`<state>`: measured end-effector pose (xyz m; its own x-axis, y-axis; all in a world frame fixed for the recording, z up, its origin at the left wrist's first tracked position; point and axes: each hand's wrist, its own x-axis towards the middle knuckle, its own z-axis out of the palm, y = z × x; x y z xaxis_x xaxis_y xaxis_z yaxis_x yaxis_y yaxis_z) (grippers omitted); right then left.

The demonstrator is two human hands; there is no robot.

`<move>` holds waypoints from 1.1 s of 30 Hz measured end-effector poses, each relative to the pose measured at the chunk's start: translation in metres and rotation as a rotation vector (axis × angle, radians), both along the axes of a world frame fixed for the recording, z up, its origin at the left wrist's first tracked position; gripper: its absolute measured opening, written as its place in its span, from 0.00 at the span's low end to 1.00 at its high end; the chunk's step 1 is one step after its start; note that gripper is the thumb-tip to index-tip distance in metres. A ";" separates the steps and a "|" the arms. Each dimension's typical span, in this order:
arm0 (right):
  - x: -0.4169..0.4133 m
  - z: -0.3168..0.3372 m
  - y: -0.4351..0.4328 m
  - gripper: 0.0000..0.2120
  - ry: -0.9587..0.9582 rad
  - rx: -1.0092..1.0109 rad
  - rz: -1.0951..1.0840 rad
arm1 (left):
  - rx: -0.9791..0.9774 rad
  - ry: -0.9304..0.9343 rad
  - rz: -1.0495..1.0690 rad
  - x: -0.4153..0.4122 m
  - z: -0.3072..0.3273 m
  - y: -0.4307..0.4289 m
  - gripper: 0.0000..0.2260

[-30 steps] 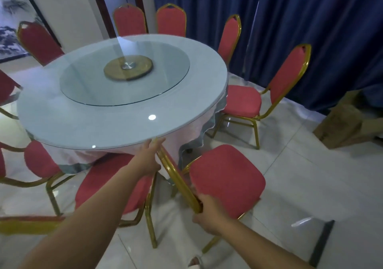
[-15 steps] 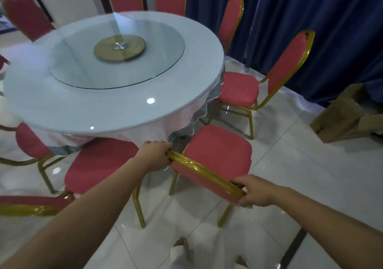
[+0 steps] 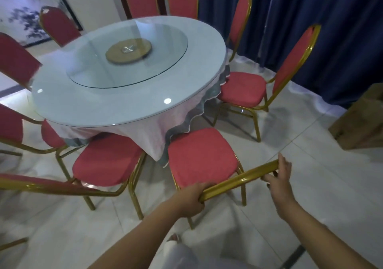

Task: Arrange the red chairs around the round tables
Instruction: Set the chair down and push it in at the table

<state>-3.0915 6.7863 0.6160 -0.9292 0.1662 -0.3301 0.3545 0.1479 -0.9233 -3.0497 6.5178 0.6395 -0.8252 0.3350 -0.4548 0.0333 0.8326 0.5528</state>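
Observation:
A round table (image 3: 116, 111) with a glass turntable and a white-and-grey cloth fills the upper left. Red chairs with gold frames ring it. The nearest red chair (image 3: 201, 157) stands upright on the floor in front of me, its seat edge just under the hanging cloth. Its gold backrest rail runs between my hands. My left hand (image 3: 191, 198) grips the rail's left end. My right hand (image 3: 278, 177) is at the rail's right end, thumb under it and fingers spread loosely behind it.
Another red chair (image 3: 105, 161) sits to its left, and one more red chair (image 3: 244, 88) to its right by the dark blue curtain (image 3: 331, 30). A cardboard box (image 3: 360, 121) stands at the right edge. White tile floor lies around my feet.
The chair has swung from tilted on its side to upright with its seat facing the table. My right hand has loosened from a full grip on the rail.

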 end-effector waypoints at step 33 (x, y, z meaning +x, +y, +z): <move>-0.280 0.046 0.098 0.26 -0.195 0.110 0.424 | 0.429 -0.403 0.291 -0.331 0.021 0.073 0.19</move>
